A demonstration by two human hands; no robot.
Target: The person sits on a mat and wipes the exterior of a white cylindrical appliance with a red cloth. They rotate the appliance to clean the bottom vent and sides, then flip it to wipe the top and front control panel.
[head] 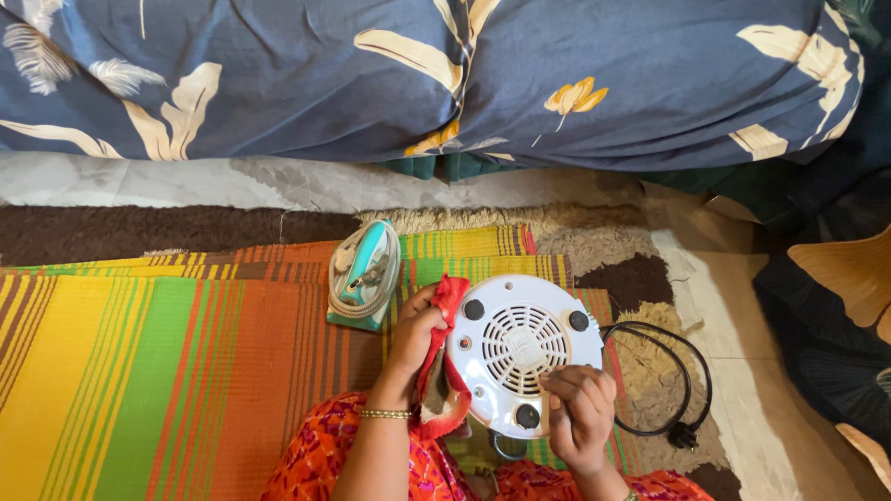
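the left hand (415,327) is closed around a red cloth (444,366) and presses it against the left edge of a round white appliance (522,341), which is turned so its underside with a vent grille and four black feet faces up, over the person's lap and the striped mat (158,371). the right hand (580,415) lies on the lower right rim of the appliance with its fingers curled and pinched together on it, and a black power cord (664,385) loops on the floor just to the right. a teal and white iron (364,274) with its cord wrapped around it stands on the mat, near the left hand but not touching it.
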